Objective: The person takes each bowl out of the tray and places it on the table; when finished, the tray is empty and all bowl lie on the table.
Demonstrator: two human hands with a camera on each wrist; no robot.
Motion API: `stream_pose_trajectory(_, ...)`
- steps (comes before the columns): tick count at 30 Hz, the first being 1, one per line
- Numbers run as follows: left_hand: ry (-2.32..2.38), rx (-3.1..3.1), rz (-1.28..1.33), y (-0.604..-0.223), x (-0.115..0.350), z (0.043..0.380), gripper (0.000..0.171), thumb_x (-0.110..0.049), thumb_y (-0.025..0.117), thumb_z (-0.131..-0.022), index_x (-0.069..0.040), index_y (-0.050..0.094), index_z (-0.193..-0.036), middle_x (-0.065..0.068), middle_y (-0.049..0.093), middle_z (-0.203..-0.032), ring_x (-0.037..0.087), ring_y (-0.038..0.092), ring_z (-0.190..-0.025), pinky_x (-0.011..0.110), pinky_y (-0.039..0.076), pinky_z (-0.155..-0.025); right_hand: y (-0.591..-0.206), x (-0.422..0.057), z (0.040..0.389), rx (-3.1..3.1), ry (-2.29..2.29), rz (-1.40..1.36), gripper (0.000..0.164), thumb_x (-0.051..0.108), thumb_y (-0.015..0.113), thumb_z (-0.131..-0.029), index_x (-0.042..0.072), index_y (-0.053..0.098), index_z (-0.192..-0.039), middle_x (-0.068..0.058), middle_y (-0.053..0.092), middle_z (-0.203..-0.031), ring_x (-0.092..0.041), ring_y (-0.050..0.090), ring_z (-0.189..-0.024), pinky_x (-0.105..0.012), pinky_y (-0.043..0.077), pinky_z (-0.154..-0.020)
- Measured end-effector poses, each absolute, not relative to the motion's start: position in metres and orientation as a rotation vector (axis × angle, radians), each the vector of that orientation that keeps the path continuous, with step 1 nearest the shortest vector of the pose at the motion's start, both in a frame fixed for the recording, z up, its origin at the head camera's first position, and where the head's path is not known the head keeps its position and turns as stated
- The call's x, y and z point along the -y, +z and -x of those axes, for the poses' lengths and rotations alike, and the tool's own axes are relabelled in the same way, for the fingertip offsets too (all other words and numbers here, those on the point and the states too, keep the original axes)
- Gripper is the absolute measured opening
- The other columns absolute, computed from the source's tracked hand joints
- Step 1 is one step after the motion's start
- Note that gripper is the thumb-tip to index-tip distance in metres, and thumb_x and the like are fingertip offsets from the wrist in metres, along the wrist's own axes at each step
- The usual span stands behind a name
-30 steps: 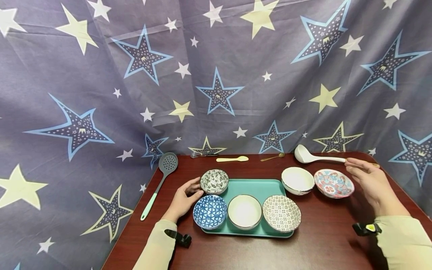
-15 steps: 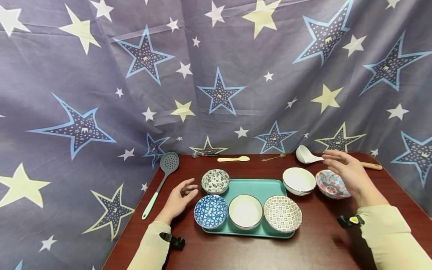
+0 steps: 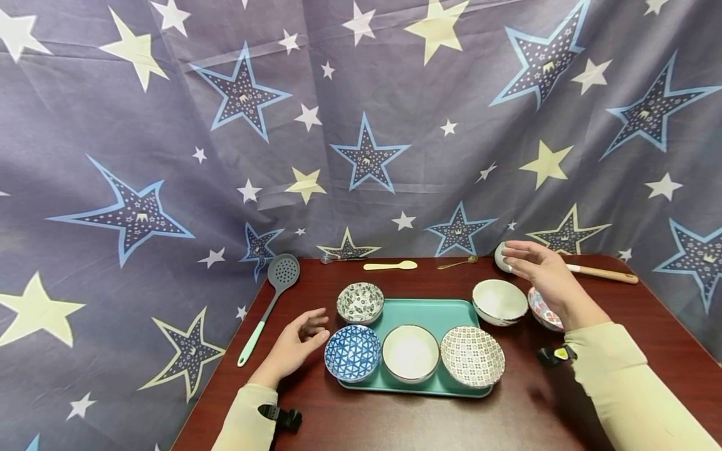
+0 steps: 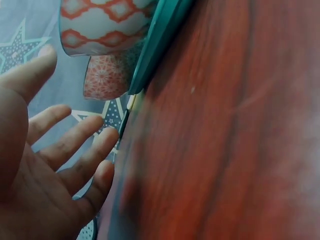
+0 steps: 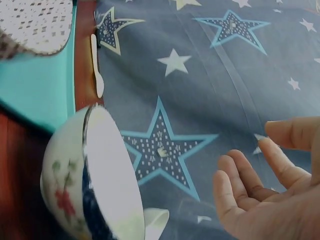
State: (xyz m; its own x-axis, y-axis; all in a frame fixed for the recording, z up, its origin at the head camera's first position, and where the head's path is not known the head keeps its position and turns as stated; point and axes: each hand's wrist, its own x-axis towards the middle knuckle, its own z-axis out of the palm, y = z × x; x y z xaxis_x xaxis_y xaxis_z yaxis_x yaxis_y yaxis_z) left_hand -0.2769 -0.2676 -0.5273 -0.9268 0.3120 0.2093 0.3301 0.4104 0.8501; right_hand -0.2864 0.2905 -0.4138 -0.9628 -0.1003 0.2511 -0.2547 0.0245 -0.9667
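Observation:
My left hand (image 3: 290,349) hovers left of the tray with its fingers loosely bent and nothing in it. Nearest to it are a blue patterned bowl (image 3: 352,353) and a black-and-white floral bowl (image 3: 360,303). In the left wrist view, its fingers stand apart from an orange-and-white bowl side (image 4: 107,25). My right hand (image 3: 544,275) is raised and holds nothing, above the red-and-blue patterned bowl (image 3: 543,312), which it partly hides. Close to it lie a white bowl (image 3: 499,302), its outside flowered in the right wrist view, and a white ladle (image 3: 603,273), partly covered by the hand.
A teal tray (image 3: 429,308) carries the floral and blue bowls, a cream bowl (image 3: 410,354) and a beige patterned bowl (image 3: 472,357). A grey slotted skimmer (image 3: 283,270) lies at left. Along the back are a cream spoon (image 3: 390,265) and a small golden spoon (image 3: 457,263).
My right hand has moved left from over the ladle's handle toward the white bowl. My left hand has drawn back from the floral bowl, toward the left front. The bowls stay put.

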Motion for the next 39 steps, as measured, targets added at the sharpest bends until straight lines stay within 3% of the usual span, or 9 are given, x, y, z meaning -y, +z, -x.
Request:
stream_pose_trajectory(7, -1.621, 2.619, 0.753, -0.532, 0.27, 0.265, 0.064, -0.019, 0.075, -0.1, -0.007, 0.048, -0.156, 0.017, 0.062, -0.143, 0.032, 0.065, -0.122, 0.035, 0.054, -0.092, -0.41, -0.268, 0.298, 2.301, 2.05, -0.355, 0.043, 0.012, 0.055, -0.11, 0.003, 0.047, -0.152, 0.005, 0.064, -0.124, -0.004, 0.065, -0.116, -0.02, 0.053, -0.095)
stream_pose_trajectory(17, -1.663, 2.626, 0.868, -0.536, 0.274, 0.259, 0.071, -0.014, 0.077, -0.096, -0.009, 0.045, -0.158, 0.01, 0.061, -0.147, 0.027, 0.063, -0.124, 0.039, 0.052, -0.094, -0.417, -0.24, 0.316, 2.313, 2.164, -0.416, 0.052, 0.008, 0.057, -0.108, -0.007, 0.038, -0.154, -0.001, 0.065, -0.123, -0.004, 0.067, -0.108, -0.033, 0.054, -0.1)
stream_pose_trajectory(22, -1.636, 2.675, 0.883, -0.536, 0.273, 0.258, 0.077, -0.017, 0.081, -0.091, -0.013, 0.045, -0.159, 0.004, 0.062, -0.146, 0.025, 0.062, -0.123, 0.041, 0.051, -0.096, -0.416, -0.226, 0.323, 2.362, 2.178, -0.402, 0.055, 0.009, 0.057, -0.108, -0.008, 0.035, -0.156, -0.021, 0.057, -0.14, -0.005, 0.066, -0.111, -0.041, 0.049, -0.108)
stream_pose_trajectory(25, -1.615, 2.687, 0.907, -0.535, 0.273, 0.256, 0.08, -0.019, 0.083, -0.09, -0.013, 0.045, -0.159, 0.002, 0.063, -0.144, 0.025, 0.063, -0.122, 0.042, 0.051, -0.095, -0.416, -0.217, 0.327, 2.392, 2.177, -0.383, 0.056, 0.008, 0.057, -0.108, -0.006, 0.035, -0.157, -0.03, 0.048, -0.148, -0.012, 0.064, -0.117, -0.044, 0.047, -0.11)
stream_pose_trajectory(30, -1.598, 2.688, 0.932, -0.536, 0.274, 0.255, 0.081, -0.021, 0.085, -0.087, -0.012, 0.046, -0.158, 0.002, 0.065, -0.139, 0.024, 0.063, -0.12, 0.04, 0.051, -0.095, -0.414, -0.204, 0.334, 2.424, 2.206, -0.35, 0.055, 0.007, 0.057, -0.108, -0.004, 0.037, -0.158, -0.031, 0.045, -0.152, -0.031, 0.057, -0.131, -0.05, 0.042, -0.113)
stream_pose_trajectory(33, -1.596, 2.681, 0.96, -0.537, 0.274, 0.255, 0.08, -0.02, 0.085, -0.087, -0.011, 0.048, -0.157, 0.003, 0.065, -0.136, 0.024, 0.063, -0.119, 0.039, 0.051, -0.095, -0.414, -0.196, 0.338, 2.444, 2.215, -0.354, 0.055, 0.007, 0.058, -0.108, -0.003, 0.037, -0.158, -0.032, 0.045, -0.152, -0.036, 0.055, -0.134, -0.051, 0.041, -0.114)
stream_pose_trajectory(39, -1.593, 2.668, 1.012, -0.536, 0.273, 0.255, 0.076, -0.021, 0.085, -0.087, -0.02, 0.052, -0.155, 0.001, 0.066, -0.136, 0.024, 0.062, -0.118, 0.039, 0.05, -0.097, -0.418, -0.181, 0.346, 2.454, 2.24, -0.365, 0.055, 0.008, 0.059, -0.107, -0.003, 0.038, -0.157, -0.031, 0.046, -0.15, -0.042, 0.051, -0.137, -0.054, 0.039, -0.116)
